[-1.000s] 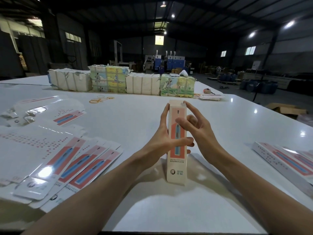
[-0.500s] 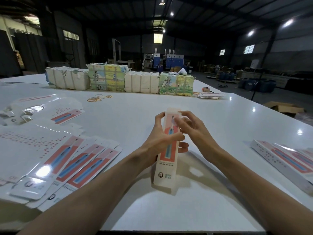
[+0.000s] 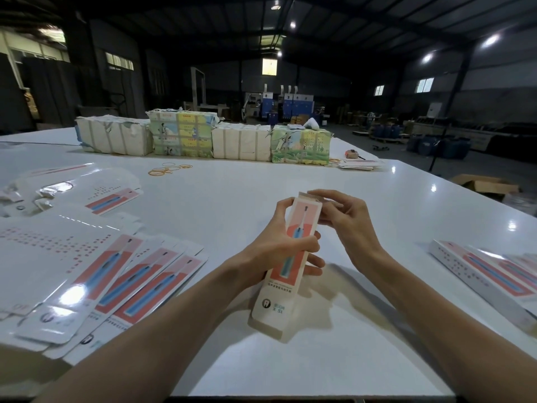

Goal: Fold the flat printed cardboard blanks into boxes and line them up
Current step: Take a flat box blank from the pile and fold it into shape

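Note:
A long folded box (image 3: 279,298), white with a pink panel and a blue toothbrush print, tilts above the white table (image 3: 232,205). My left hand (image 3: 280,251) grips its middle, thumb across the front. My right hand (image 3: 347,219) pinches the flap at the box's far top end. Flat printed blanks (image 3: 128,283) lie fanned at the left. Folded boxes (image 3: 488,277) lie side by side at the right edge.
Wrapped bundles (image 3: 203,136) stand in a row along the far side of the table. Yellow rubber bands (image 3: 168,170) lie in front of them. More blanks (image 3: 96,196) lie at the far left. A small stack of cards (image 3: 360,164) sits far right.
The box has tipped from upright on the table to tilted and lifted toward me. My right hand moved from its side to the top flap.

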`<control>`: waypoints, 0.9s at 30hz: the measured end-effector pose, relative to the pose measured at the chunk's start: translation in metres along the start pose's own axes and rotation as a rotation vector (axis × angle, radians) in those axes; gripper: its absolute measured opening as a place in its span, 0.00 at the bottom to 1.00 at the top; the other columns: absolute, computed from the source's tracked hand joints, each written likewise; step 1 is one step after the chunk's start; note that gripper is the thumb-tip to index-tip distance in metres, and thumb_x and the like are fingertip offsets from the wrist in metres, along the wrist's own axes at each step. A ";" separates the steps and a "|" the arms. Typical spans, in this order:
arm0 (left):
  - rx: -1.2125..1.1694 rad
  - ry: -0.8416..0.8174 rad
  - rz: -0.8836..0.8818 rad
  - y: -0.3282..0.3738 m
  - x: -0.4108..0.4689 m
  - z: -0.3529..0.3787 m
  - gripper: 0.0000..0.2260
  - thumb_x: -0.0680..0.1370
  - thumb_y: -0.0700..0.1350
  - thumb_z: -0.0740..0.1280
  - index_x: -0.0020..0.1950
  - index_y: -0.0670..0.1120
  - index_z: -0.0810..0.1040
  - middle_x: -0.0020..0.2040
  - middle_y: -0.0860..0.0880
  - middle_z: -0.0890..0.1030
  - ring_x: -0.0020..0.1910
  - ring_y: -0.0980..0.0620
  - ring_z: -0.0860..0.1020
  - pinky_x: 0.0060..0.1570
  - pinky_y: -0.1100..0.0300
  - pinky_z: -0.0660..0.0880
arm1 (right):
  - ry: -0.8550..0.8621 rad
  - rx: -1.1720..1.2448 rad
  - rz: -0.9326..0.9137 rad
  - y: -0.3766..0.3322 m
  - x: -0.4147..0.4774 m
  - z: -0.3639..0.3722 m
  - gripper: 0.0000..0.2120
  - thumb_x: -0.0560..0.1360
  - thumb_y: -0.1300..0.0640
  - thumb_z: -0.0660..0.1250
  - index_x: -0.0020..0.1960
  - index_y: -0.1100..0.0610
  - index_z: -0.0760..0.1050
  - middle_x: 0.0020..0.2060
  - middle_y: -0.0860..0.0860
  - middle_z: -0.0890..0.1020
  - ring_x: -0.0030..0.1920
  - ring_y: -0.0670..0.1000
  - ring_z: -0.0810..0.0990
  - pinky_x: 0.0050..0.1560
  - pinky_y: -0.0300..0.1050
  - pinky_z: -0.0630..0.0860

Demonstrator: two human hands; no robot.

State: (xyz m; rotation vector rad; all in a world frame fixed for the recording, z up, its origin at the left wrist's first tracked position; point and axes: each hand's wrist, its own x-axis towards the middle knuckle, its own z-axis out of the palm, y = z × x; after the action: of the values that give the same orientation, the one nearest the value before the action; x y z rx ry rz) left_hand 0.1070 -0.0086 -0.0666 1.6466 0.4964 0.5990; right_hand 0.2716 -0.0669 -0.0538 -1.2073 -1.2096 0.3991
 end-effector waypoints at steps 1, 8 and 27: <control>-0.006 0.001 -0.001 0.000 0.000 0.000 0.40 0.77 0.39 0.76 0.75 0.65 0.55 0.59 0.43 0.79 0.44 0.41 0.88 0.40 0.54 0.84 | 0.007 -0.013 -0.012 -0.001 -0.001 0.000 0.14 0.85 0.64 0.61 0.61 0.56 0.84 0.52 0.50 0.89 0.53 0.54 0.88 0.52 0.51 0.86; 0.023 0.002 0.026 0.000 0.001 -0.001 0.40 0.75 0.39 0.76 0.73 0.67 0.56 0.59 0.42 0.78 0.43 0.41 0.88 0.39 0.53 0.84 | -0.066 0.287 0.135 -0.011 0.001 -0.004 0.13 0.86 0.57 0.62 0.59 0.64 0.82 0.56 0.58 0.86 0.57 0.60 0.86 0.51 0.51 0.85; 0.120 0.009 0.133 0.000 -0.005 -0.002 0.45 0.72 0.39 0.78 0.68 0.76 0.55 0.59 0.44 0.75 0.44 0.42 0.88 0.40 0.52 0.85 | -0.080 0.342 0.320 -0.013 0.009 -0.012 0.10 0.81 0.64 0.68 0.52 0.60 0.88 0.54 0.58 0.88 0.54 0.57 0.88 0.52 0.55 0.86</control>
State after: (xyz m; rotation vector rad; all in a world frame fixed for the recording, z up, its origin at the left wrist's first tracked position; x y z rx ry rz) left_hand 0.1020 -0.0095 -0.0670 1.8021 0.4388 0.6866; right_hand 0.2810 -0.0711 -0.0364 -1.0920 -0.9654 0.8641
